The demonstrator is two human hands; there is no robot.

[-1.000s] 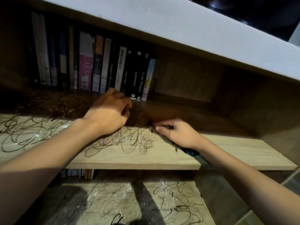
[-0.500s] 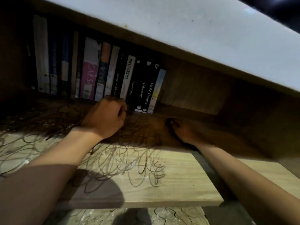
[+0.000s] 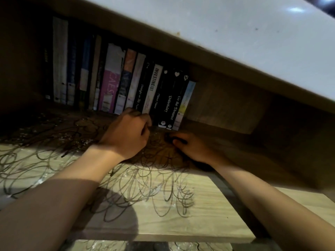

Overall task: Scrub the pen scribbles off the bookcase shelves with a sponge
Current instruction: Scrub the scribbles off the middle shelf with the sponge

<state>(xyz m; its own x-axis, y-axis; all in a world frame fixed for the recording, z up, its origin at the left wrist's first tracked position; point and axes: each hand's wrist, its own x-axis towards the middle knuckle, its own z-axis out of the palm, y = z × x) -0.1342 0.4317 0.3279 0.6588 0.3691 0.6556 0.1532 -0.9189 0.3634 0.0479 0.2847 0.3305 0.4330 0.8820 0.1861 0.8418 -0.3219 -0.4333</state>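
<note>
Right hand (image 3: pixel 192 149) deep in shadow, fingers curled round dark lump, likely sponge (image 3: pixel 169 139); left hand (image 3: pixel 126 136) fisted, empty, knuckles down on shelf (image 3: pixel 199 220). Scribbles (image 3: pixel 145 187) mostly nearer than both hands. Risk: scrubbing knocks books (image 3: pixel 163 95) just beyond fingers, dim marks missed

light wood shelf (image 3: pixel 181 223) of the bookcase, covered in loopy pen scribbles (image 3: pixel 145 189) with whitish specks scattered over it. a row of books (image 3: pixel 116 82) stands upright at the back, left half. both hands rest on the board in the shadowy part in front of the books.
</note>
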